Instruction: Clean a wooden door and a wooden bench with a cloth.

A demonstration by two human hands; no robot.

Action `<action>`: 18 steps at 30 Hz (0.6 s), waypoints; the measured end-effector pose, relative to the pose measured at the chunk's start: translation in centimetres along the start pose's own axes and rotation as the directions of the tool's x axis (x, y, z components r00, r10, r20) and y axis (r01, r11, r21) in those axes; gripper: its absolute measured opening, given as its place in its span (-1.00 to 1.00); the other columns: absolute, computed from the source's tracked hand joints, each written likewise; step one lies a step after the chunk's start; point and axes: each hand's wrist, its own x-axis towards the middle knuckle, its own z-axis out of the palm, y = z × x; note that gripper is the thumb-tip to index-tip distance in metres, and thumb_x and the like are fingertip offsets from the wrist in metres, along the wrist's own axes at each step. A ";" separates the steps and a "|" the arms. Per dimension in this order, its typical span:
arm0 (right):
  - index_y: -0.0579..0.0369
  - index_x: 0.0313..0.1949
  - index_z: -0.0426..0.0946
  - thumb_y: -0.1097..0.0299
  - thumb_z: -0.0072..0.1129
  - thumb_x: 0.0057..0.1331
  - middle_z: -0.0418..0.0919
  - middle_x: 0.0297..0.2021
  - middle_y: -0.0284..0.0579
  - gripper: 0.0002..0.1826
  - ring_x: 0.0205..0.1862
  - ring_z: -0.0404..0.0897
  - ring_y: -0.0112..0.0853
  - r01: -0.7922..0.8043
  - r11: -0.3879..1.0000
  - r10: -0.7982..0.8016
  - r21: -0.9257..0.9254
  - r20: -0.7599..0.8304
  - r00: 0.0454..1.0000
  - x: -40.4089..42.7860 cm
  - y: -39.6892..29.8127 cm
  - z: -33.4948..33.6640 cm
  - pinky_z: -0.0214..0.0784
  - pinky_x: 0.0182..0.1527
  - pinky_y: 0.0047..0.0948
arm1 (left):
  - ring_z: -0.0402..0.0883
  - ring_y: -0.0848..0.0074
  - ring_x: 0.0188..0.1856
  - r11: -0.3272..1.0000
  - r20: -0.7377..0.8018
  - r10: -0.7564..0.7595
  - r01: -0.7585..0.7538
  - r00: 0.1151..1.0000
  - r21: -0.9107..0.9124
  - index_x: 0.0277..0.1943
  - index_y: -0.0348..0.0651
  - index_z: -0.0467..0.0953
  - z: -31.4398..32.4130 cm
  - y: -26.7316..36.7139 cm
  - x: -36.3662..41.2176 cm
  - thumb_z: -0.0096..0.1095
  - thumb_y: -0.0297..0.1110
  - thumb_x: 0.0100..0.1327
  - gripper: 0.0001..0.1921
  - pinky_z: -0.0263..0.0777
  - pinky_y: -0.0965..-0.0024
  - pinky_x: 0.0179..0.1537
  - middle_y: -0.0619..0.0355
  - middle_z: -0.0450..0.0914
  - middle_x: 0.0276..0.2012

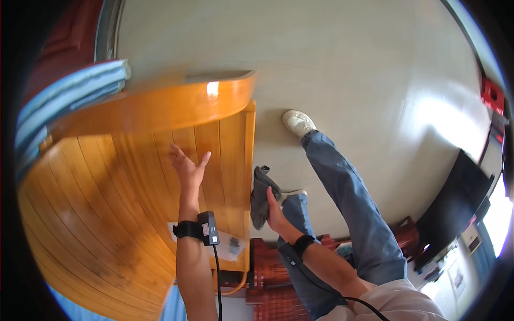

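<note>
My right hand (277, 214) grips a dark grey cloth (262, 198), which hangs bunched just past the front edge of a varnished wooden bench. Over the slatted seat (225, 172) of this bench, my left hand (189, 168) is held with thumb and fingers spread and nothing in it; its fingertips are blurred. Beyond that hand runs the curved wooden armrest (168, 105). A clear plastic bag (235, 246) with a small dark item lies on the seat, partly hidden behind my left forearm.
Folded light-blue fabric (72, 94) lies by the armrest's far end. Dark red carved wooden furniture (269, 277) stands close below the bench. A large black screen (445, 204) and a red box (492, 96) are at right. My shoe (298, 122) is on the pale floor (353, 72).
</note>
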 end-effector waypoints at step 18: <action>0.27 0.43 0.22 -0.14 -0.10 0.58 0.30 0.38 -0.20 -0.27 0.39 0.21 -0.44 0.491 0.834 -0.508 -0.252 -0.006 0.861 2.9 -14.0 12.4 0.00 0.44 -0.45 | -0.07 -0.16 0.52 0.998 -0.007 0.051 -0.051 0.999 -0.043 0.52 -0.24 0.00 0.7 2.3 0.6 0.66 -0.05 0.06 0.13 -0.18 -0.15 0.47 -0.36 -0.04 0.50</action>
